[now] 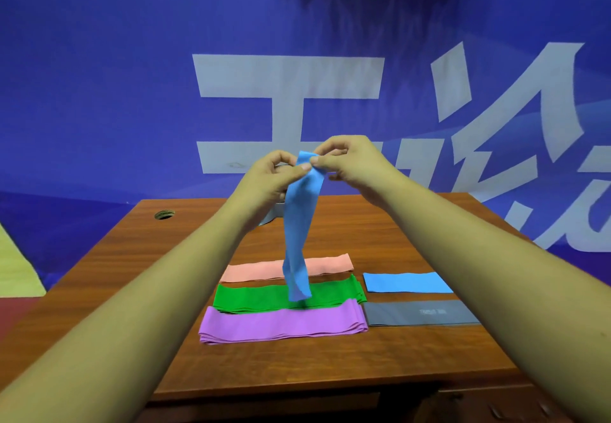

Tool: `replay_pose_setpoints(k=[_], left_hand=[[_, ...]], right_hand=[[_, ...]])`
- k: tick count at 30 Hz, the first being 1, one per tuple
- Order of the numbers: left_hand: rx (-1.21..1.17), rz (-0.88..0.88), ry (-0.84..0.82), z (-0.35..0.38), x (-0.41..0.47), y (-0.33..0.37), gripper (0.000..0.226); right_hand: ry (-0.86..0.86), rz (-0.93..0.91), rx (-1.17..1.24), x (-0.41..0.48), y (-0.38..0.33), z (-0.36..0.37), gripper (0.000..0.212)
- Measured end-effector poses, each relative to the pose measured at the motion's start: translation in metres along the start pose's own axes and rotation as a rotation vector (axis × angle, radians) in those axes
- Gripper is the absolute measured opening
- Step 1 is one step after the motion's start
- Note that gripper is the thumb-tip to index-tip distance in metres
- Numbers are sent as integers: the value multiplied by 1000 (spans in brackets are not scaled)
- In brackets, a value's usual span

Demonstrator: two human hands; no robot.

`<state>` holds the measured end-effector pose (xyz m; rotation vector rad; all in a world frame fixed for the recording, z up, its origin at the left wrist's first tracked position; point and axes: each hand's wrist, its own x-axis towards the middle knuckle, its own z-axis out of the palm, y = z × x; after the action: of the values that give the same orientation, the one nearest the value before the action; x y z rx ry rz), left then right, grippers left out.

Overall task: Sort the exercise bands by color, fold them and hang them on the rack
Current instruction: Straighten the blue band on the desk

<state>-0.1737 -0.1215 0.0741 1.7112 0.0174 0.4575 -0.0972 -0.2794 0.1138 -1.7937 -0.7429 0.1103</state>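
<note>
Above table (429, 356): both hands (264, 178) pinching blue band (299, 224)

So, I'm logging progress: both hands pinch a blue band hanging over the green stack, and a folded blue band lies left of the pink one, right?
Wrong side: the head view shows the folded blue band lying right of the pink band.

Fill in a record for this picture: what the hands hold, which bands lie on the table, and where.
held: hanging band, blue, top pinched by left hand and right hand
table, left column: pink band farthest, green bands, purple bands nearest
table, right column: folded blue band, grey band nearer
</note>
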Motion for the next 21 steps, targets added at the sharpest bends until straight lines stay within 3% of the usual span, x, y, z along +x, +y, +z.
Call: replay_pose_setpoints(k=[5, 11, 15, 21], left_hand=[[242, -110, -247, 12, -8, -33, 24], [436, -323, -310, 4, -18, -105, 9], [228, -449, -185, -9, -24, -128, 23], [-309, -570, 43, -30, -22, -117, 11]], right_hand=[[113, -3, 99, 4, -7, -7, 3], [319, 29, 158, 20, 0, -23, 7], [431, 63, 162, 26, 17, -34, 9], [548, 190, 170, 21, 54, -47, 18]])
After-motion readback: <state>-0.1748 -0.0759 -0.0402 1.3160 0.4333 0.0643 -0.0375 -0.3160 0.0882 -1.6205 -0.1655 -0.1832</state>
